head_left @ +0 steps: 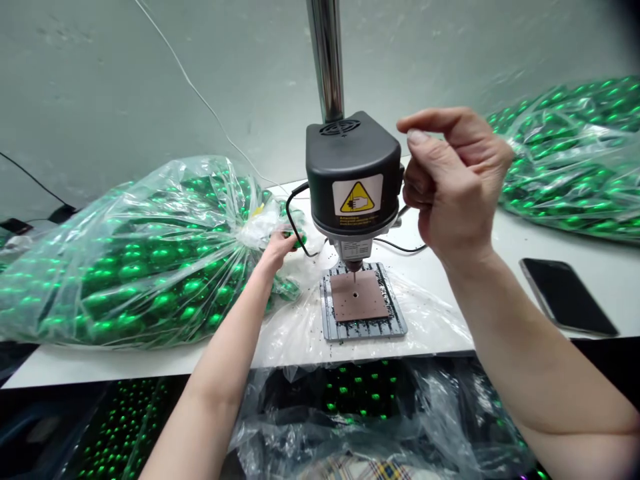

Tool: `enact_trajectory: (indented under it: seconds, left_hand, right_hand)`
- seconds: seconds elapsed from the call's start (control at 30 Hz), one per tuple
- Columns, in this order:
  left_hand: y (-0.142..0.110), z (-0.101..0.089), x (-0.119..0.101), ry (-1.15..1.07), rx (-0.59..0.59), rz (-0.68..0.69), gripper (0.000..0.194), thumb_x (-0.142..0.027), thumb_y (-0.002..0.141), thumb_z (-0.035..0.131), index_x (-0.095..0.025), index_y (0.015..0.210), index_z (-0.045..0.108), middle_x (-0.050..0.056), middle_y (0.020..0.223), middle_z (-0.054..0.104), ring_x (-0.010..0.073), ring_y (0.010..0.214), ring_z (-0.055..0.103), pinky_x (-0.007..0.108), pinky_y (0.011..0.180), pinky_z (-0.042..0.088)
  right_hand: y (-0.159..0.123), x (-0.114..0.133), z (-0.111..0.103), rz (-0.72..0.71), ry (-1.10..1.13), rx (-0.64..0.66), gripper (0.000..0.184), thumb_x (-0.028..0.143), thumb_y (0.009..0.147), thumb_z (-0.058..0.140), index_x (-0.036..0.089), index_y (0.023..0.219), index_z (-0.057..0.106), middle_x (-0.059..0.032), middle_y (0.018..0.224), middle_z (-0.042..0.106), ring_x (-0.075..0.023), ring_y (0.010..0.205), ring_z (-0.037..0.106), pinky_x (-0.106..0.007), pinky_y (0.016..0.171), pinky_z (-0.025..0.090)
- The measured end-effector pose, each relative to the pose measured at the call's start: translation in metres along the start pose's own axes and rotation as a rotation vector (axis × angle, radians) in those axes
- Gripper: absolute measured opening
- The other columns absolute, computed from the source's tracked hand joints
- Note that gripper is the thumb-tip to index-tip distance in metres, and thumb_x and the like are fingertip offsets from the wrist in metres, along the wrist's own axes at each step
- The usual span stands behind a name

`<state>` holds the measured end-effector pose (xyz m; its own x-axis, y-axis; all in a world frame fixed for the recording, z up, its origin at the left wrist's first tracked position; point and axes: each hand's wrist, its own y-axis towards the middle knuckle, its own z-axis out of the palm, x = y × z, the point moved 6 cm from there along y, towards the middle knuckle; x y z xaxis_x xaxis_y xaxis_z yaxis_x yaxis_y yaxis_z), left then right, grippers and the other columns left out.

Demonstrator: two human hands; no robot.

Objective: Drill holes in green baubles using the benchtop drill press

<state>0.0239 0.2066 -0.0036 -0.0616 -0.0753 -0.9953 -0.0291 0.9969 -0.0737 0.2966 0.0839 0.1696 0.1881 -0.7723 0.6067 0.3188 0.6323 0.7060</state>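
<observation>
A small bench drill with a dark grey motor housing stands in front of me on a shiny column. Its bit points down at a brown square board with a hole in it, lying on a slotted metal base. My left hand is beside the knotted mouth of a clear plastic bag, its fingers closed on a shiny green ball, partly hidden by the cable. My right hand is raised against the motor housing's right side, fingers curled, thumb and forefinger together; anything inside them is hidden.
A big clear bag of green balls fills the left of the white table; another bag of green balls lies at the right. A phone lies near the front edge. Dark shavings surround the board. Plastic-covered green balls are below the table edge.
</observation>
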Motion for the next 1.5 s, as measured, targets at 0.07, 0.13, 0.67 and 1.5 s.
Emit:
enact_trajectory:
  seconds: [0.07, 0.13, 0.67, 1.5]
  left_hand:
    - [-0.026, -0.016, 0.000, -0.095, -0.013, -0.059, 0.022, -0.022, 0.089, 0.070, -0.014, 0.109, 0.065, 0.004, 0.093, 0.070, 0.0150, 0.079, 0.067, 0.034, 0.076, 0.060]
    - [-0.055, -0.027, 0.001, -0.265, -0.007, -0.116, 0.026, -0.020, 0.083, 0.073, -0.016, 0.107, 0.064, 0.003, 0.092, 0.071, 0.0147, 0.079, 0.069, 0.034, 0.077, 0.061]
    - [-0.156, 0.060, 0.053, -0.437, 0.064, -0.124, 0.049, -0.029, 0.073, 0.081, -0.021, 0.117, 0.061, 0.002, 0.096, 0.073, 0.0143, 0.074, 0.071, 0.022, 0.061, 0.053]
    - [-0.127, 0.089, 0.064, -0.048, 0.100, 0.095, 0.055, -0.029, 0.063, 0.089, -0.022, 0.113, 0.067, 0.000, 0.086, 0.068, 0.0136, 0.070, 0.056, 0.026, 0.067, 0.046]
  right_hand:
    - [0.000, 0.000, 0.000, -0.001, 0.019, -0.008, 0.004, 0.026, 0.083, 0.075, 0.023, 0.082, 0.073, 0.0071, 0.046, 0.038, -0.0070, 0.036, 0.030, -0.025, 0.032, 0.018]
    - [0.000, -0.002, -0.001, 0.002, 0.020, -0.020, 0.005, 0.027, 0.082, 0.076, 0.022, 0.081, 0.073, 0.0071, 0.045, 0.037, -0.0070, 0.035, 0.029, -0.025, 0.031, 0.016]
    - [0.006, -0.008, -0.002, -0.041, 0.016, -0.041, 0.004, 0.021, 0.079, 0.070, 0.025, 0.078, 0.071, 0.0076, 0.045, 0.036, -0.0078, 0.035, 0.024, -0.026, 0.030, 0.017]
    - [0.002, 0.001, 0.002, 0.006, -0.064, 0.003, 0.005, 0.028, 0.086, 0.062, 0.025, 0.083, 0.065, 0.0034, 0.065, 0.055, -0.0096, 0.042, 0.025, -0.031, 0.040, 0.020]
